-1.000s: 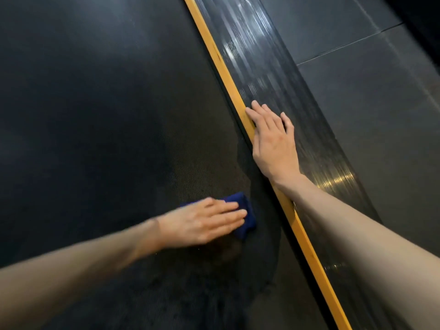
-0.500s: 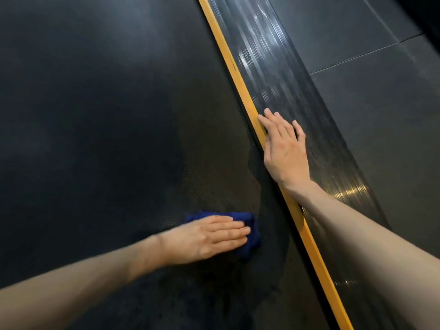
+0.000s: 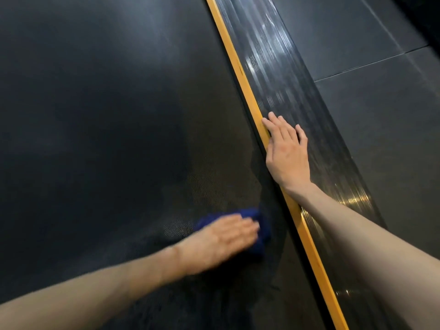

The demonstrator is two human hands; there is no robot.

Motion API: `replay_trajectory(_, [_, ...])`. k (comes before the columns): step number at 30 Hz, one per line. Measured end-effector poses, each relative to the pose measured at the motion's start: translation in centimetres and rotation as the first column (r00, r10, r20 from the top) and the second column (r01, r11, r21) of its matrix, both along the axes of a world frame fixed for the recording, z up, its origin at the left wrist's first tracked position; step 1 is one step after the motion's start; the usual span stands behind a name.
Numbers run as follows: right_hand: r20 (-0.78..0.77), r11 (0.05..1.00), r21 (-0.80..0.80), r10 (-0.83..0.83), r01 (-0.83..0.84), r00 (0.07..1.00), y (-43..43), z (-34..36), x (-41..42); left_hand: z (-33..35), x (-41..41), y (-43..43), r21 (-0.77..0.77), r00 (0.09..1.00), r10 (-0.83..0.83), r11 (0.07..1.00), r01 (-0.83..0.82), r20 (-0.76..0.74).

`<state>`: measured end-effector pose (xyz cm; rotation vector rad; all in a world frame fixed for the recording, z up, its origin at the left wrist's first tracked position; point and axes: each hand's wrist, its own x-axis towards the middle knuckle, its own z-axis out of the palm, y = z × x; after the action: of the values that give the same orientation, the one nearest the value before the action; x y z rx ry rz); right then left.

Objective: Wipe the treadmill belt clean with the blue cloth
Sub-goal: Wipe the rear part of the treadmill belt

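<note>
Belt (image 3: 119, 139) matt, finely textured; side rail (image 3: 273, 75) glossy, ribbed.

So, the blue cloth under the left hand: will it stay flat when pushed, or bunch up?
Probably floppy: the blue cloth lies bunched under the left hand, so it likely folds further when pushed. Small and light, it probably slides over the textured belt only while the hand presses it.

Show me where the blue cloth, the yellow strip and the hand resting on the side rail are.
blue cloth (image 3: 262, 236): head view, on the bare fold past the fingertips.
yellow strip (image 3: 238, 67): head view, on its upper stretch.
right hand (image 3: 287, 160): head view, on the back of the hand.
</note>
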<state>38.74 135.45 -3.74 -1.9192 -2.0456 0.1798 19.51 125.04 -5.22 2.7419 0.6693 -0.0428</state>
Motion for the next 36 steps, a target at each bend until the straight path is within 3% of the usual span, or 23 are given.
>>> replay_trajectory(2, [-0.009,1.0,0.001,-0.015,0.015,1.0,0.0,0.0,0.1,0.5,-2.0,-1.9,-0.035,0.964,-0.253,0.966,0.256,0.081])
replay_trajectory(4, [0.001,1.0,0.005,-0.013,0.013,1.0,-0.1,0.0,0.0,-0.4,-4.4,0.8,0.008,0.944,-0.281,0.959,0.285,0.174])
replay_trajectory(5, [0.007,1.0,0.003,-0.008,0.008,1.0,0.0,-0.1,0.0,-0.3,-5.0,3.0,0.013,0.963,-0.174,0.985,0.175,0.207])
replay_trajectory(7, [0.011,1.0,-0.006,-0.008,0.008,1.0,0.0,-0.1,0.0,-0.3,-7.8,7.8,0.056,0.956,0.191,0.977,-0.208,0.221])
replay_trajectory(8, [0.014,1.0,-0.007,-0.014,0.014,1.0,0.0,-0.1,0.0,-0.2,-9.6,9.9,0.058,0.889,0.397,0.906,-0.419,0.227])
replay_trajectory(9, [0.02,1.0,-0.005,-0.014,0.014,1.0,0.1,-0.2,-0.1,0.2,-11.2,11.5,0.047,0.765,0.603,0.778,-0.627,0.228])
replay_trajectory(10, [0.028,1.0,-0.004,-0.011,0.012,1.0,0.1,-0.2,-0.2,0.5,-12.2,12.6,0.031,0.582,0.783,0.591,-0.806,0.22])
replay_trajectory(11, [0.037,1.0,-0.007,-0.01,0.01,0.999,0.1,-0.2,-0.2,0.6,-12.0,13.4,0.019,0.394,0.895,0.399,-0.917,0.209])
replay_trajectory(12, [0.045,1.0,-0.011,-0.011,0.011,0.999,0.1,-0.2,-0.3,0.7,-10.6,13.6,0.016,0.268,0.936,0.272,-0.962,0.229])
replay_trajectory(14, [0.058,1.0,-0.017,-0.012,0.013,0.998,0.1,-0.2,-0.3,0.9,-6.5,12.9,-0.017,0.155,0.959,0.163,-0.986,0.236])
replay_trajectory(15, [0.06,1.0,-0.018,-0.007,0.008,0.998,0.1,-0.2,-0.3,1.1,-4.4,12.3,-0.046,0.151,0.961,0.166,-0.985,0.231])
replay_trajectory(16, [0.058,1.0,-0.018,-0.005,0.006,0.998,0.1,-0.1,-0.3,0.8,-2.2,11.2,-0.048,0.207,0.947,0.225,-0.973,0.247])
replay_trajectory(18, [0.044,1.0,-0.017,-0.006,0.007,0.999,0.1,0.0,-0.2,0.4,1.9,7.8,0.013,0.418,0.869,0.431,-0.902,0.265])
replay_trajectory(21, [0.04,1.0,-0.008,0.005,-0.005,0.999,-0.1,-0.1,0.1,0.4,3.9,4.1,0.015,0.772,0.622,0.777,-0.629,0.134])
replay_trajectory(23, [0.017,1.0,-0.011,0.011,-0.011,1.0,-0.1,-0.1,0.2,0.4,1.2,5.6,0.042,0.876,0.466,0.879,-0.474,0.126])
replay_trajectory(25, [0.005,1.0,-0.022,0.009,-0.009,1.0,0.0,-0.1,0.1,-0.1,-4.1,8.1,0.105,0.81,0.559,0.808,-0.58,0.177])
replay_trajectory(27, [0.024,0.999,-0.031,-0.01,0.011,1.0,-0.1,0.0,0.0,-0.3,-11.0,10.7,0.099,0.579,0.801,0.57,-0.816,0.155])
replay_trajectory(29, [0.046,0.999,-0.036,-0.014,0.015,0.999,0.0,0.0,-0.2,0.4,-16.5,11.6,0.086,0.305,0.945,0.296,-0.951,0.122])
replay_trajectory(31, [0.053,0.999,-0.035,-0.023,0.025,0.998,0.1,0.0,-0.4,0.7,-17.0,11.8,0.097,0.13,0.982,0.117,-0.988,0.137])
replay_trajectory(32, [0.054,0.999,-0.039,-0.028,0.03,0.998,0.1,-0.1,-0.4,0.6,-15.6,11.9,0.094,0.085,0.984,0.071,-0.993,0.157])
replay_trajectory(34, [0.066,0.999,-0.035,-0.03,0.033,0.997,0.1,-0.1,-0.4,0.2,-11.2,11.9,0.075,0.122,0.974,0.11,-0.991,0.191])
replay_trajectory(36, [0.063,0.999,-0.021,-0.025,0.027,0.998,0.1,-0.3,-0.4,-0.7,-5.4,11.2,0.038,0.284,0.927,0.284,-0.958,0.246])
